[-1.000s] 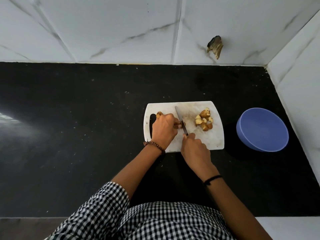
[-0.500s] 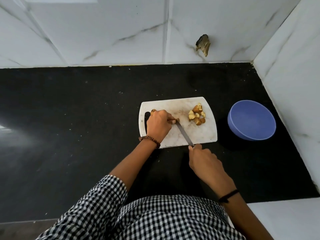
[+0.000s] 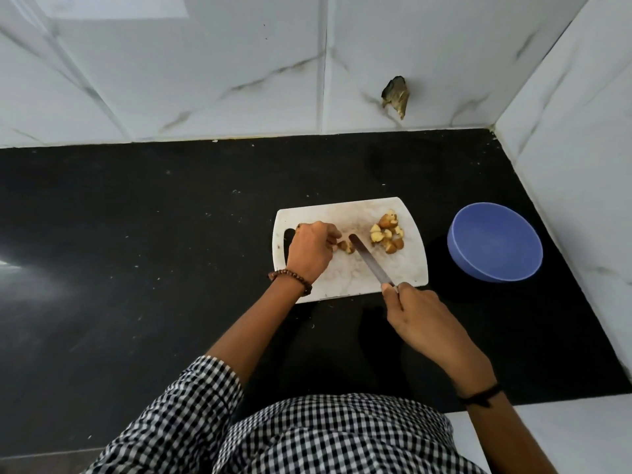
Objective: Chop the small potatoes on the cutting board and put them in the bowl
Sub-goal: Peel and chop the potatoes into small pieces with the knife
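Worktop: black stone counter point(image 3: 136, 268). It carries everything named below.
Landmark: white rectangular plastic cutting board point(image 3: 407, 268) with a handle slot at its left end. All places below are given from this board.
Receptacle: round blue plastic bowl point(image 3: 492, 268), on the counter right of the board, near it but not touching. Nothing shows inside it.
Right hand point(image 3: 420, 319): off the board's near-right corner, fingers wrapped round the handle of the knife. The handle itself is hidden.
Left hand point(image 3: 309, 249): over the board's left half, fingers curled down, fingertips pinching the work piece.
Knife: slim, round-tipped steel knife point(image 3: 371, 260). Its long axis runs on a diagonal from the near-right corner to the board's centre.
Chopped stock: pile of brown-skinned, pale-fleshed potato chunks point(image 3: 388, 234), on the board's far-right area, apart from the blade.
Work piece: small cut potato point(image 3: 346, 247), at board centre, just left of the knife tip.
Governing relation: the work piece lies between the left fingertips and the blade tip. The left hand is nearer.
Judgement: chopping is under way; transfer to the bowl has not begun.
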`<state>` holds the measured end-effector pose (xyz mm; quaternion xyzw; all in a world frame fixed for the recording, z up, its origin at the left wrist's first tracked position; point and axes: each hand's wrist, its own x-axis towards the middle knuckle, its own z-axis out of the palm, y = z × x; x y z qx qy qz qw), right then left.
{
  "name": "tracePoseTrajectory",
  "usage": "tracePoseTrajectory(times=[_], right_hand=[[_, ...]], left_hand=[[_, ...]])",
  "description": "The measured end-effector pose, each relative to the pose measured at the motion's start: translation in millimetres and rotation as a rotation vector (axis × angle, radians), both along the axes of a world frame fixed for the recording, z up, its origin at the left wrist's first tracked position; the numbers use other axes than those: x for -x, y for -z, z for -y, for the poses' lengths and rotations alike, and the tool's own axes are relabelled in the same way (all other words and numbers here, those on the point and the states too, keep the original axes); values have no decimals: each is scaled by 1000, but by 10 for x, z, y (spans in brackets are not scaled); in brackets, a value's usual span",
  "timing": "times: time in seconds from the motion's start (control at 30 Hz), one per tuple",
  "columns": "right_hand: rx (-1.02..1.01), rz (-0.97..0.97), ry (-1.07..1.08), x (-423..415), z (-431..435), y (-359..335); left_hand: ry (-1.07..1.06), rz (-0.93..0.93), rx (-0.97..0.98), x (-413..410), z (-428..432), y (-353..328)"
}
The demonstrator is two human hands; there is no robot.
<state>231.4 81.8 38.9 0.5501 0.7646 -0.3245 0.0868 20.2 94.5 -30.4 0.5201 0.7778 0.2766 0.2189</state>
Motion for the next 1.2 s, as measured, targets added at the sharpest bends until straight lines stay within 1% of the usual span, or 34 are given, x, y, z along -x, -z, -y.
tracePoseTrajectory(times=[0.1,0.2,0.33,0.47,0.73,1.0,1.2], right_hand=[[21,-26,40,36,-67,-19],[7,-116,80,130,-136,-19],[-99,-272,146,314,-272,215],[-170,-362,205,528,-420,462],[-260,-385,212,730,-542,652],[-255,-436,238,759,-628,713],[-243,-497,263,746,-632,711]], left_hand=[[37,-12,10,3,-6,-15],[47,2,24,10,-8,-36],[66,16,19,17,-19,-67],[78,24,20,18,-19,-72],[72,37,16,45,-34,-62],[68,52,0,42,-41,-2],[16,95,23,62,-51,43]])
